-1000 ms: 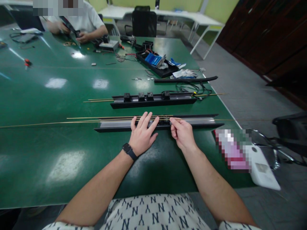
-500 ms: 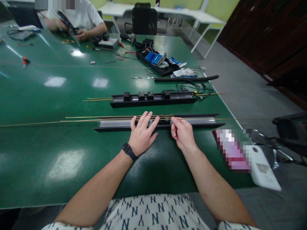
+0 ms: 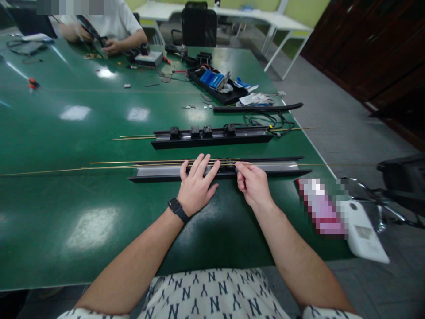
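Note:
A long black channel (image 3: 279,173) with a pale inner strip lies across the green table in front of me. Thin brass-coloured rods (image 3: 109,162) run along it and stick out far to the left. My left hand (image 3: 198,181) rests over the channel's middle, fingers spread across the rods. To its right, the thumb and forefinger of my right hand (image 3: 252,179) are pinched at a rod, with the other fingers curled in. Between the two hands a dark block (image 3: 229,163) shows inside the channel. My left fingers hide part of the rods and channel.
A second black channel (image 3: 212,141) with several black blocks and rods lies behind, near black cables (image 3: 268,120). Farther back are a black strip (image 3: 259,108) and a black tray (image 3: 232,95). A co-worker (image 3: 116,42) handles a tool. A white device (image 3: 363,232) overhangs the right edge.
Both hands hold nearly the same place and pose. The view has shifted very slightly; nothing has plainly been picked up or let go.

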`<state>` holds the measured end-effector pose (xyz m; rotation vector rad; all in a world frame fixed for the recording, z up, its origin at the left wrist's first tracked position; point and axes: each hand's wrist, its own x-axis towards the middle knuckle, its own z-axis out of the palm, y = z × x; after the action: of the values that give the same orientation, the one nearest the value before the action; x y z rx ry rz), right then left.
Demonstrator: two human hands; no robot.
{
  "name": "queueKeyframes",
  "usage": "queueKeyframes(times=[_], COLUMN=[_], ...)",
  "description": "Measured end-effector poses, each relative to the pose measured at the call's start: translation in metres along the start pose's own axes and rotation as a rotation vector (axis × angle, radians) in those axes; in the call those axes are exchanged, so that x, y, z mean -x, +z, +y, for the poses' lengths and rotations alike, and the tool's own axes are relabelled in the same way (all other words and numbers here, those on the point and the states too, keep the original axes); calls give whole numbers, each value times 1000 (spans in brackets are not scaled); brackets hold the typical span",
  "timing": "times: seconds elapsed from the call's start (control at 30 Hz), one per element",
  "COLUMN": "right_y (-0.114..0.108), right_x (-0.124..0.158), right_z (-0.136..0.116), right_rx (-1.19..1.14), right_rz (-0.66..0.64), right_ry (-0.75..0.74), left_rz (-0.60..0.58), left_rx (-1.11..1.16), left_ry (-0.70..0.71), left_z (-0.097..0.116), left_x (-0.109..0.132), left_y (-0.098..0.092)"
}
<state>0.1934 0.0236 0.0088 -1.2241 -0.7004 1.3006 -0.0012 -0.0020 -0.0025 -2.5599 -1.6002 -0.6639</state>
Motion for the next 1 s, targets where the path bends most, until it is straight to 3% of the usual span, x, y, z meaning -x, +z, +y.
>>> queueKeyframes(times=[1.0], right_y=[3], right_x=[2], right_z=[-2], right_rx=[11], right_rz=[14], right_ry=[-5], left_rz=[-4], left_rx=[9], left_ry=[2], left_z=[0], left_x=[-1], left_y=[-1])
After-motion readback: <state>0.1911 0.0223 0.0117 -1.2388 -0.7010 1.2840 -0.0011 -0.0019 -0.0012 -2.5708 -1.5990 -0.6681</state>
